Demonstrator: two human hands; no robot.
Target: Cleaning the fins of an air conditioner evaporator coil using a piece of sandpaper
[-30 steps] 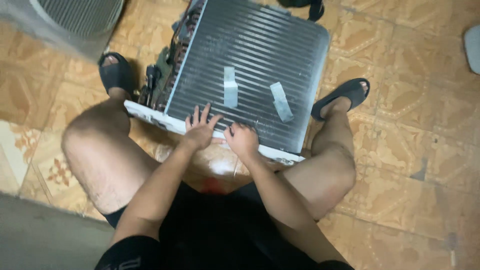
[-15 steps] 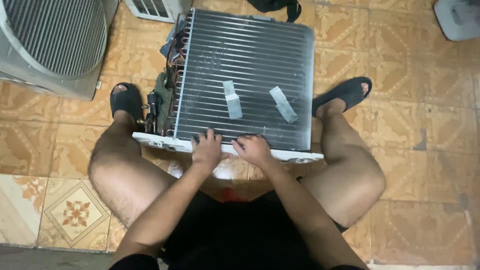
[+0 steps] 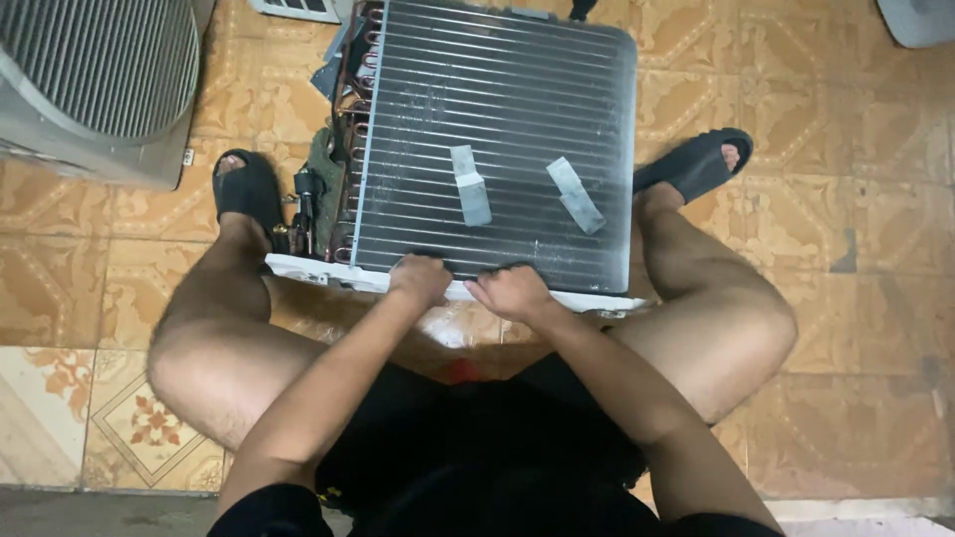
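Head view: both hands are seen at the near edge of a finned coil unit [image 3: 497, 149] that lies flat on the tiled floor [image 3: 856, 179] between the person's legs.
Left hand [image 3: 420, 279]: curled, with the fingers folded over the white bottom rail [image 3: 328, 276] of the unit; a grip on the rail is judged likely, though the fingertips are hidden.
Right hand [image 3: 512, 292]: also curled, knuckles up, set on the same rail just beside the left hand; what is pinched under it cannot be told.
Coil face: thin grey fins are crossed by two strips of grey tape [image 3: 471, 185], both well clear of the hands.
Copper bends [image 3: 350, 149]: exposed along the unit's left side, next to small valves near the left sandal [image 3: 246, 189].
Surroundings: a grey fan housing [image 3: 95, 85] stands at the upper left, apart from the unit.
Risk, fins: fingers could be cut, or fins flattened, if the hands were slid up from the rail onto the face.
Risk, tubes: the copper bends could be kinked if the unit were tilted onto that side.
Risk, feet: toes in open sandals could be struck if the rail slipped from a lift.
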